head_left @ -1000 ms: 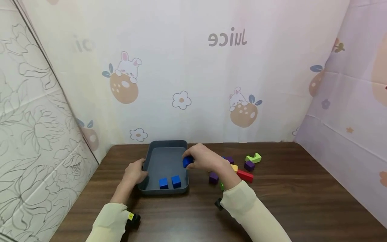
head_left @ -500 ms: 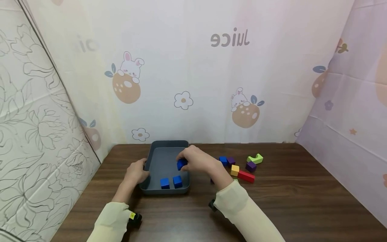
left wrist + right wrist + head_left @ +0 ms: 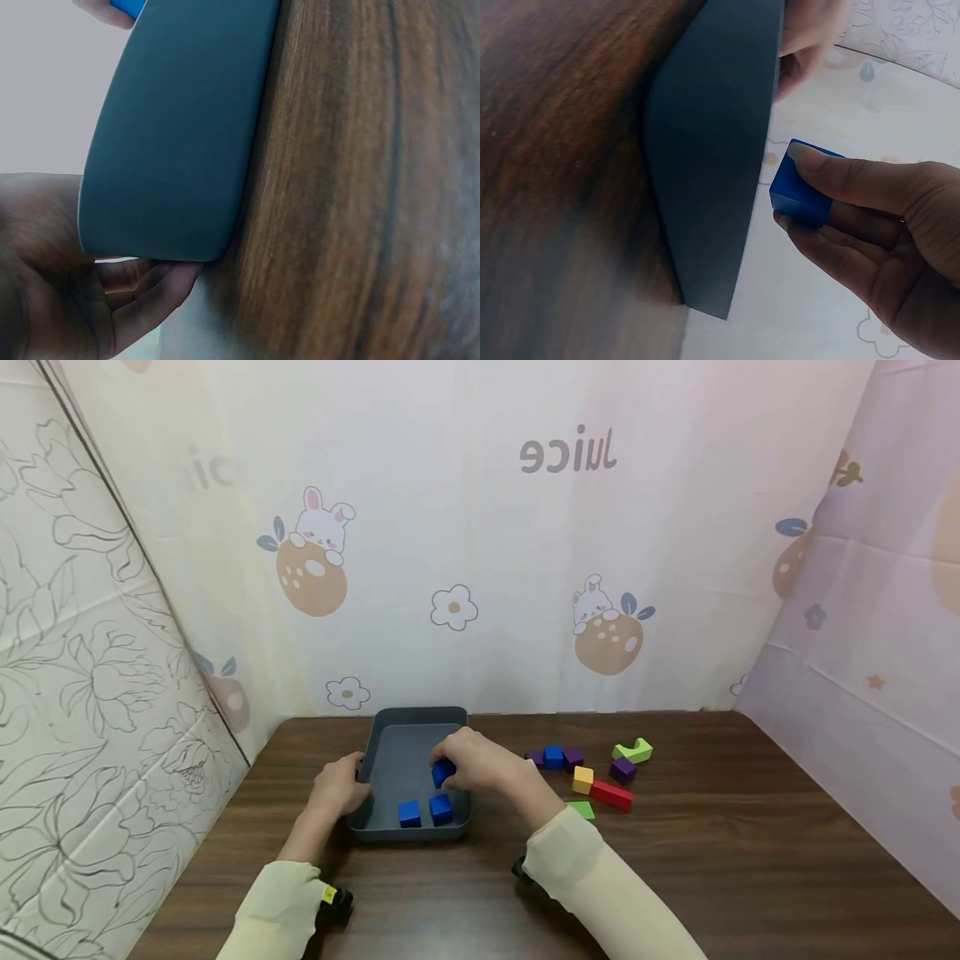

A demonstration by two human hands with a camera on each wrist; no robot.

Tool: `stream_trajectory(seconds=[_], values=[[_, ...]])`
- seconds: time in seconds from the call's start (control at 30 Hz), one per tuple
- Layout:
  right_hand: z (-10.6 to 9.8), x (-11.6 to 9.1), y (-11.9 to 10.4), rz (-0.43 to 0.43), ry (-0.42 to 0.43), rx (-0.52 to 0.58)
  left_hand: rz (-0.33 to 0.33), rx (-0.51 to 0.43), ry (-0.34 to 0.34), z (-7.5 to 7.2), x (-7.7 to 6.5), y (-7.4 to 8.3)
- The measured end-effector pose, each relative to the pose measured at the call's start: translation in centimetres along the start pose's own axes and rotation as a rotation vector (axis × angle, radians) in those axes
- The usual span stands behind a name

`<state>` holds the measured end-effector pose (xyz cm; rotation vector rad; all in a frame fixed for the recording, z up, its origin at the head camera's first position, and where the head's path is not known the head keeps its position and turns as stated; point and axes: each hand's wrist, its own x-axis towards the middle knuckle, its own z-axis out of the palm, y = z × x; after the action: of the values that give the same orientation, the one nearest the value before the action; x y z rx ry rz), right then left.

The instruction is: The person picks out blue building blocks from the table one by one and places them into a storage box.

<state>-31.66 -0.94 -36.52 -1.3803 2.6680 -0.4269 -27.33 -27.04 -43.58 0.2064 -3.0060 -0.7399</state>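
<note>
A dark grey rectangular tray (image 3: 408,747) lies on the left half of the table. My left hand (image 3: 337,787) grips its left side, the thumb at the rim and the fingers along the outer wall (image 3: 176,135). Over the tray's right part, my right hand (image 3: 480,763) pinches a blue cube (image 3: 802,191) between thumb and fingers. In the right wrist view this cube shows above the rim. Two more blue cubes, one on the left (image 3: 408,814) and one on the right (image 3: 441,810), sit in the tray's near end.
Right of the tray lie loose blocks: a blue cube (image 3: 552,757), several purple cubes (image 3: 622,769), a yellow block (image 3: 582,780), a red bar (image 3: 611,795), a green piece (image 3: 581,810) and a lime arch (image 3: 633,752). A patterned curtain (image 3: 480,527) stands behind the table.
My right hand has carried the blue cube left and slightly nearer, from the tray's right edge to above its inside. My left hand stays at the tray's side.
</note>
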Motion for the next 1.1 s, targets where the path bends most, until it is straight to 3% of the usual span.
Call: stream_trajectory(seconds=[0.63,1.1], values=[[1.5,0.7,0.2,0.080,-0.047,0.020,0.007,0.024,-0.001,-0.1,0.1,0.1],[1.7,0.7,0.4,0.093,-0.053,0.041,0.006,0.027,0.002,0.0,0.0,0.1]])
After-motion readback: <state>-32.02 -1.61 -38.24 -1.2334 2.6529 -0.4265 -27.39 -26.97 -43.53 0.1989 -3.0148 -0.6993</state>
